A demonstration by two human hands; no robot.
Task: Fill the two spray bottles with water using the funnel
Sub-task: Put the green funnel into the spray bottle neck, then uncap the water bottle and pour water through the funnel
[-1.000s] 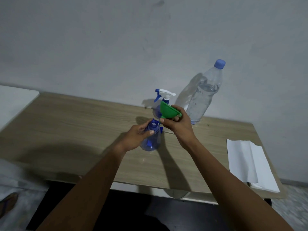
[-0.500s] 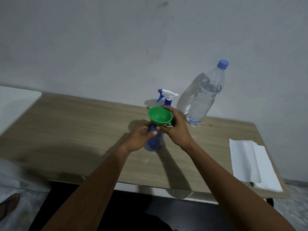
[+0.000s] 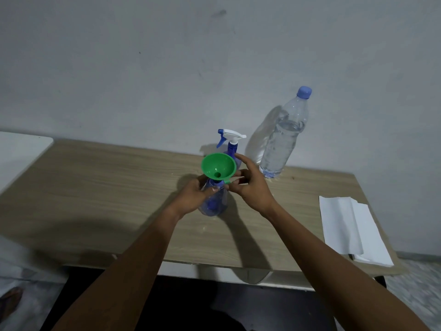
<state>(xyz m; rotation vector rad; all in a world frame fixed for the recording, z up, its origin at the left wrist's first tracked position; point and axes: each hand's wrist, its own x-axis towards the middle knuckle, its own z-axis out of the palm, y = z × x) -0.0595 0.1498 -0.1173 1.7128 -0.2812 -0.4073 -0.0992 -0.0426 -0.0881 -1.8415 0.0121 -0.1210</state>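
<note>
- You are gripping the open spray bottle (image 3: 214, 204) with your left hand (image 3: 194, 195), near the middle of the table (image 3: 95, 187).
- The green funnel (image 3: 218, 166) is sitting upright in its neck.
- Your right hand (image 3: 254, 189) is hovering just beside the funnel with fingers loosely spread and thumb at its tab; whether it is pinching is unclear.
- The second spray bottle (image 3: 232, 145), with its trigger head on, is standing just behind.
- The capped water bottle (image 3: 284, 139) is standing near the back edge.
- White paper (image 3: 346, 230) is lying at the right edge.
</note>
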